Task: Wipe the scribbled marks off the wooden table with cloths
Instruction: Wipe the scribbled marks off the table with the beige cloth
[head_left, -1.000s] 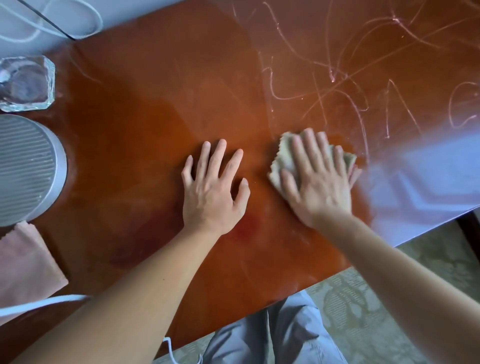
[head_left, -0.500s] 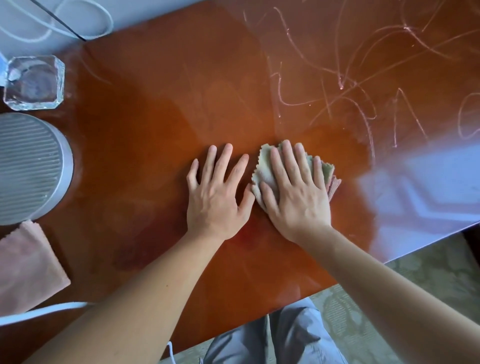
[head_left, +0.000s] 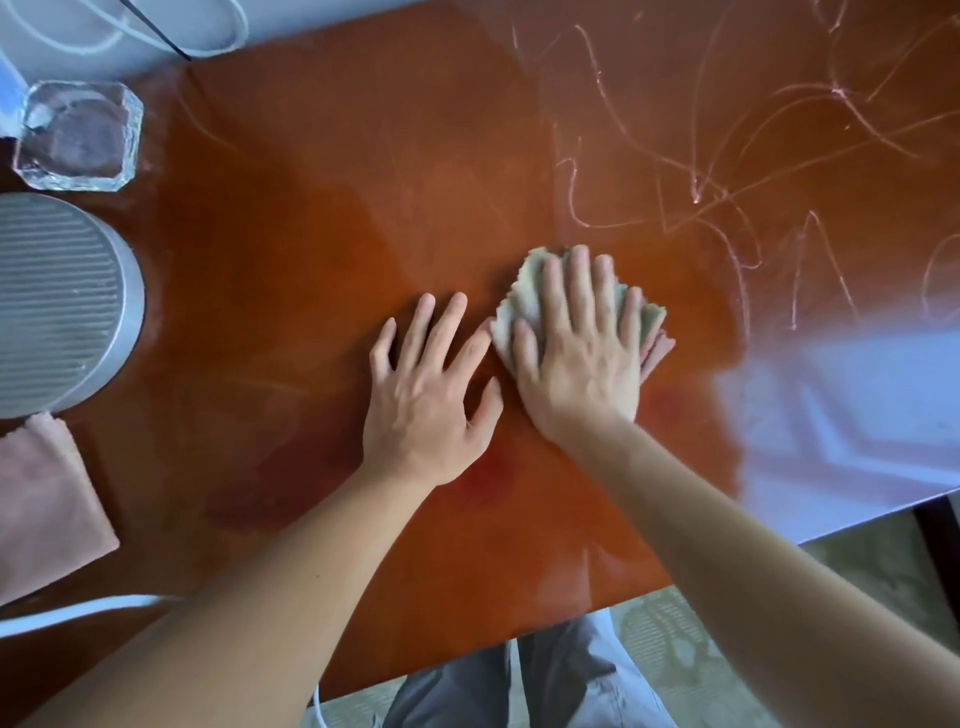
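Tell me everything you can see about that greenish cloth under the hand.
The greenish cloth is small, soft-looking and pale grey-green, with zigzag-cut edges. It lies bunched flat on the wooden table, just below the scribbled marks. The right hand presses on it with spread, straight fingers, covering most of it. A pinkish layer peeks out at its right edge.

A patterned pale green carpet (head_left: 675, 639) covered the floor below the near edge of the wooden table (head_left: 311, 234). Beyond the table's far left corner lay a pale grey surface (head_left: 62, 26), possibly a wall or sill. Bluish window light (head_left: 831, 395) glared off the table's right side.
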